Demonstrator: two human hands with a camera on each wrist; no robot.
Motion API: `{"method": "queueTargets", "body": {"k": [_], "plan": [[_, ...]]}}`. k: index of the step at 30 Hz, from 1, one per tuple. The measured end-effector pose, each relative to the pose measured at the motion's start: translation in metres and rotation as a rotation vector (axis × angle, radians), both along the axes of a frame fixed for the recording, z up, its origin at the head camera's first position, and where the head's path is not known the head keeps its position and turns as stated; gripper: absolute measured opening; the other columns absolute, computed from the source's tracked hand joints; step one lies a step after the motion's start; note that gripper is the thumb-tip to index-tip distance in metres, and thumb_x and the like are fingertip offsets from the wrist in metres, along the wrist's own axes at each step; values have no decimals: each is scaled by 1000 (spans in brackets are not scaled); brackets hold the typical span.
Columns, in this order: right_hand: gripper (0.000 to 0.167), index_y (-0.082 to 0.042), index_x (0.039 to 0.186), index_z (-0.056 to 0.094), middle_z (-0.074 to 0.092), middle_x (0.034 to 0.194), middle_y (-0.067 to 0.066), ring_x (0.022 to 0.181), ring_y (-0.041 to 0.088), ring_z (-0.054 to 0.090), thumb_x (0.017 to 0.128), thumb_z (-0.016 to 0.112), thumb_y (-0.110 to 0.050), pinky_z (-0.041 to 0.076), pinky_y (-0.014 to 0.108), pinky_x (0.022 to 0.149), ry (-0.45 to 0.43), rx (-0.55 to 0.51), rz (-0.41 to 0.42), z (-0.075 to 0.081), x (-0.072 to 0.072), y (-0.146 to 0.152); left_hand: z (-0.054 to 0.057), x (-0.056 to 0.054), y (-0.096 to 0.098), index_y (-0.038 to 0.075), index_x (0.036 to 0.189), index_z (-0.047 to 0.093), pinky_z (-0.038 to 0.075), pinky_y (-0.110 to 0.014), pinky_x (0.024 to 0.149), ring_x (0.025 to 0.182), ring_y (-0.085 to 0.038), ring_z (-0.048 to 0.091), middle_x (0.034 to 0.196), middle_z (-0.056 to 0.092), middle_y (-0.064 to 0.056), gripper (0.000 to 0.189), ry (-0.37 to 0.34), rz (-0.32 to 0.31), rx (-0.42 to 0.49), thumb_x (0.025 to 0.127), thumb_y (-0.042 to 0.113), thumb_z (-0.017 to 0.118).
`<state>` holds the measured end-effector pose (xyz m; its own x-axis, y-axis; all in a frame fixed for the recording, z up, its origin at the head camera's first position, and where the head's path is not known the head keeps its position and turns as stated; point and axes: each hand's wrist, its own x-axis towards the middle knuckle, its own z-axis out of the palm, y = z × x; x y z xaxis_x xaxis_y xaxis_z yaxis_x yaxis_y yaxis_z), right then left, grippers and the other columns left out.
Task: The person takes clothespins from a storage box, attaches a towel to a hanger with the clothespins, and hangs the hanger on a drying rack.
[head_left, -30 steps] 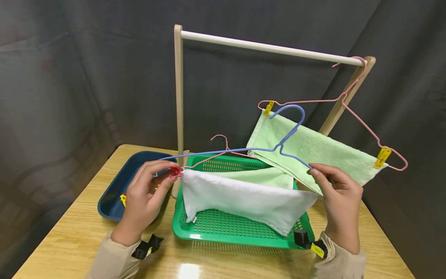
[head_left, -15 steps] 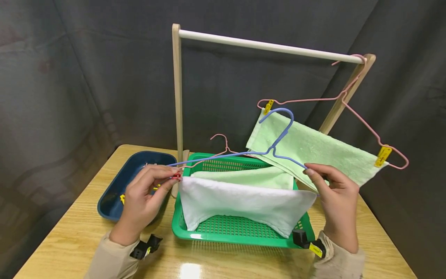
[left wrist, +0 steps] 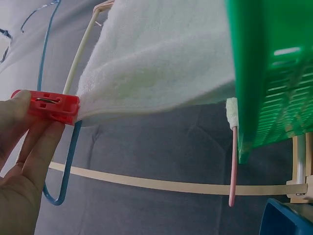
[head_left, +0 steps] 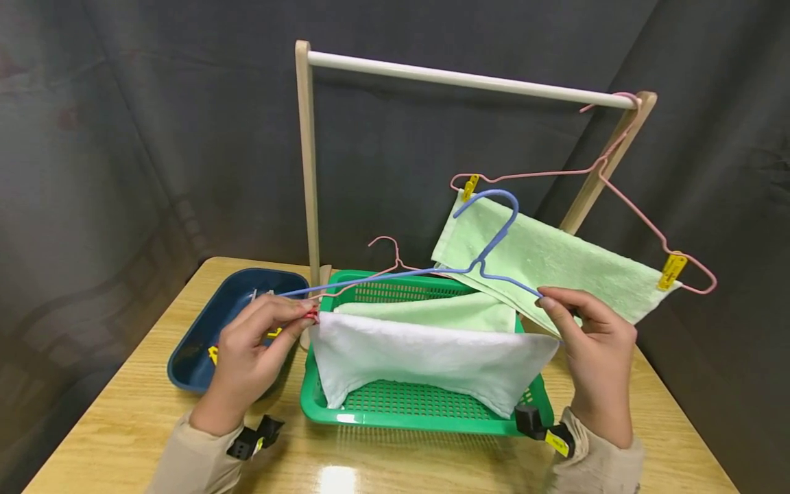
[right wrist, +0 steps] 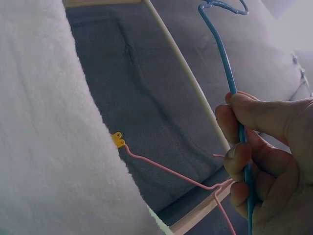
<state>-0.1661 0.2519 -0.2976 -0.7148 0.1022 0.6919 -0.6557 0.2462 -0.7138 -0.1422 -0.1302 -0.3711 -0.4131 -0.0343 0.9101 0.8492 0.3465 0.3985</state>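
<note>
Red plastic clothespin (left wrist: 54,105), pinched by the left hand (head_left: 256,346) at the upper left corner of a white towel (head_left: 432,357) hanging over the green basket (head_left: 420,421); probably light and limp, the towel is best held by its corners. Blue hanger (head_left: 481,263), likely stiff, extends rightward to the right hand (head_left: 595,350), thumb and fingers gripping its sloping side.
</note>
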Motion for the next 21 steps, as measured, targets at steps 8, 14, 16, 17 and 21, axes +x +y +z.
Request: {"method": "queueTargets", "body": {"k": [8, 14, 16, 17, 21], "plan": [[12, 23, 99, 68, 76, 93, 11, 83, 16, 64, 88, 66, 18, 48, 20, 73, 39, -65, 76, 3, 6, -2, -1, -1, -2, -3, 94, 75, 53, -13, 82, 100, -5, 66, 94, 72, -16, 33, 1, 16, -19, 97, 28, 67], [12, 23, 100, 67, 76, 93, 9, 86, 18, 65, 89, 64, 19, 49, 22, 74, -30, -76, 46, 7, 11, -3, -2, -2, -1, -3, 93, 75, 51, -13, 85, 99, -5, 67, 93, 73, -14, 34, 20, 59, -39, 98, 30, 66], [13, 23, 100, 68, 76, 92, 8, 88, 19, 66, 89, 65, 18, 50, 23, 76, -66, -70, 19, 8, 13, -3, -3, -2, -1, -2, 93, 75, 50, -13, 86, 98, -7, 68, 93, 74, -13, 35, 23, 82, -47, 98, 31, 66], [13, 23, 100, 68, 76, 92, 8, 89, 19, 66, 89, 65, 17, 50, 24, 79, -81, -69, 8, 8, 14, -2, -3, -2, -1, -2, 93, 75, 50, -13, 87, 96, -10, 69, 93, 74, -13, 35, 23, 96, -53, 98, 31, 66], [14, 23, 100, 67, 76, 91, 8, 91, 20, 68, 88, 67, 16, 50, 26, 85, -91, -73, 19, 9, 15, -1, -3, -1, 1, -1, 96, 76, 50, -14, 90, 90, -23, 71, 95, 75, -12, 38, 29, 153, -90, 100, 34, 63]]}}
